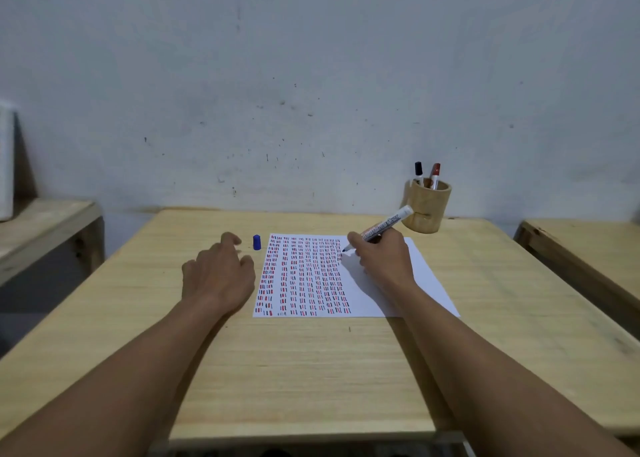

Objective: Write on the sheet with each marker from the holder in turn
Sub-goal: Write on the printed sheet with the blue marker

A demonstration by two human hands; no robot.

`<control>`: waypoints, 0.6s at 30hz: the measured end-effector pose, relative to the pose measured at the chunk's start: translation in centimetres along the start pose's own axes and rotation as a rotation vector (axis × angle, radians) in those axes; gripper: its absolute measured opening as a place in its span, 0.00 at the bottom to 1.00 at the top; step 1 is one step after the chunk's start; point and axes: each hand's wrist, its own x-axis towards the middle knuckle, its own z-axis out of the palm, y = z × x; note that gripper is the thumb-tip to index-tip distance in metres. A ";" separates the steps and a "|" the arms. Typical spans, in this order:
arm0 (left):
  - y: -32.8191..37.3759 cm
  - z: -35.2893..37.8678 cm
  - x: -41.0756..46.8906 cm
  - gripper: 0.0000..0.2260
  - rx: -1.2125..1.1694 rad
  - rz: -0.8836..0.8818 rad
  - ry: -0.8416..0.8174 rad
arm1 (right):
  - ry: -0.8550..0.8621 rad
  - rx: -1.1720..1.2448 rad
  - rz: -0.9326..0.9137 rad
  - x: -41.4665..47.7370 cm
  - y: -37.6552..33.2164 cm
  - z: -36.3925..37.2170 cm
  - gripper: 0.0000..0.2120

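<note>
A white sheet [426,283] lies on the wooden table [304,370], its left and middle filled with columns of short red, blue and black dashes. My right hand [384,261] grips an uncapped white marker [388,223], whose dark tip touches the sheet near the top of the last column. The blue cap [256,242] stands upright just left of the sheet's top corner. My left hand [220,271] hovers or rests beside the cap, fingers loosely curled, holding nothing. A round wooden holder [427,211] at the back right contains a black-capped marker [418,171] and a red-capped marker [435,174].
A stained white wall [311,93] rises right behind the table. A second wooden table [588,249] stands at the right and a lower wooden bench [45,228] at the left, with a gap to the floor between each and my table.
</note>
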 end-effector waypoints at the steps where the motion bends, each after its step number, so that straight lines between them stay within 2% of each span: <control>1: 0.3 -0.2 0.4 0.20 -0.041 0.004 0.025 | 0.000 0.017 -0.005 0.1 -0.3 -0.1 0.14; 5: 0.7 -0.4 2.5 0.28 -0.061 0.155 -0.050 | -0.072 0.233 0.039 -0.4 -1.7 -0.3 0.11; 8: 0.5 0.2 3.6 0.23 0.025 0.253 -0.087 | -0.144 0.416 0.139 -1.1 -2.9 -0.3 0.09; 12: -0.1 0.4 3.8 0.17 0.006 0.238 0.000 | -0.183 0.613 0.278 -2.0 -4.2 -0.2 0.08; 14: 0.3 -0.1 3.5 0.12 -0.055 0.215 0.026 | -0.192 0.620 0.285 -2.3 -4.5 -0.3 0.09; 18: 2.4 -1.4 2.4 0.05 -0.323 0.142 0.024 | -0.217 0.649 0.272 -3.0 -4.8 -0.7 0.08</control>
